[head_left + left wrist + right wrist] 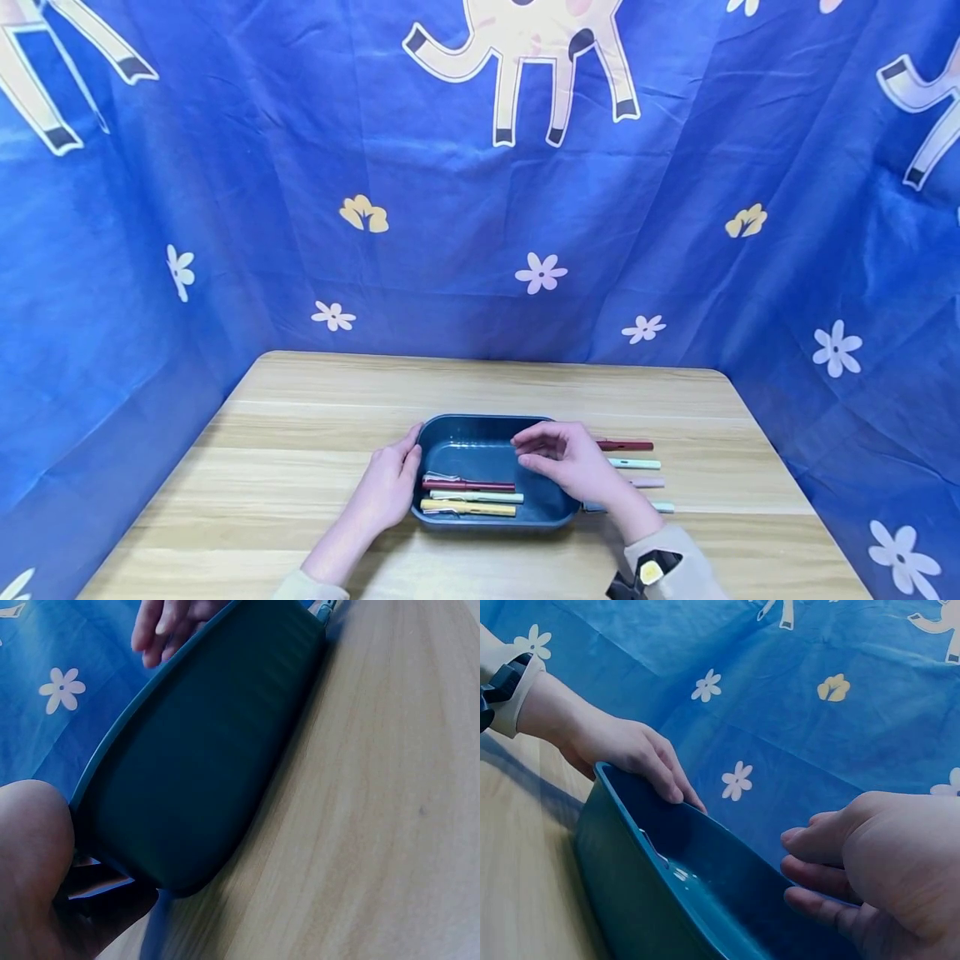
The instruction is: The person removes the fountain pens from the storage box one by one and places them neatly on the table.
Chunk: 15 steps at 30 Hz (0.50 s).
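Note:
A dark teal plastic tray (pixel 487 527) with rounded corners stands on the table, its tall side wall (pixel 195 765) filling the left wrist view. My left hand (pixel 388 483) grips the tray's left end, thumb at the rim and fingers along the outside. Inside, toward the near left, lie three pens with clips: a dark red pen (pixel 480 486), a pale mint pen (pixel 480 497) and a yellow pen (pixel 480 509). My right hand (pixel 566 462) hovers above the tray's right part, fingers loosely bent, nothing between them; the right wrist view shows that hand (pixel 885 870) near the rim.
Right of the tray, partly behind my right hand and forearm, several pens lie roughly parallel: a dark red pen (pixel 630 446), a mint pen (pixel 636 463), a lavender pen (pixel 648 482) and a light blue pen (pixel 663 507). A blue patterned curtain (pixel 450 275) surrounds the wooden table (pixel 300 433).

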### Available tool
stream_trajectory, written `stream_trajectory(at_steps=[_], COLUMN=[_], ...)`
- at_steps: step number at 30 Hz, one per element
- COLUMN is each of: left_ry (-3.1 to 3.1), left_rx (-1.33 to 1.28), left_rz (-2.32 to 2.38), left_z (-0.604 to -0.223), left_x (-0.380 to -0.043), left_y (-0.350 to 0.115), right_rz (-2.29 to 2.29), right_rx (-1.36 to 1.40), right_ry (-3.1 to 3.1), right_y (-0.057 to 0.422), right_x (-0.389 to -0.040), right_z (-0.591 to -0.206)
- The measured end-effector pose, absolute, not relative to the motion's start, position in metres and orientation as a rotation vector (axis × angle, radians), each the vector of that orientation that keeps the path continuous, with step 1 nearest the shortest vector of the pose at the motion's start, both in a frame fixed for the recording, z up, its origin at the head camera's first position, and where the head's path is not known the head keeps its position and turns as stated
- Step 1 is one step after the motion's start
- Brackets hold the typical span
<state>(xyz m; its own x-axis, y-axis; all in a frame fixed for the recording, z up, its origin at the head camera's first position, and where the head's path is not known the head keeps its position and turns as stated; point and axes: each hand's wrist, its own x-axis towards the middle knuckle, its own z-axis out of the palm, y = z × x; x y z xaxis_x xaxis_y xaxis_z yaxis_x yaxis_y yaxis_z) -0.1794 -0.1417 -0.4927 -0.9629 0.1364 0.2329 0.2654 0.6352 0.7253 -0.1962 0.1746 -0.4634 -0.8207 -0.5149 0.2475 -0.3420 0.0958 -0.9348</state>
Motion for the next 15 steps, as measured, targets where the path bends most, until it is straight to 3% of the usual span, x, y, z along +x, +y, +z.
stream_trajectory(at_steps=[15], left_ry=[-2.693], left_rx=[-0.327], left_rz=[-1.244], left_z=[-0.493], left_x=[-0.179], left_y=[-0.141], right_rz=[-1.51], right_rx=[-0.811], right_ry=[2.261], right_y=[0.145], right_x=[-0.206], right_z=[-0.467])
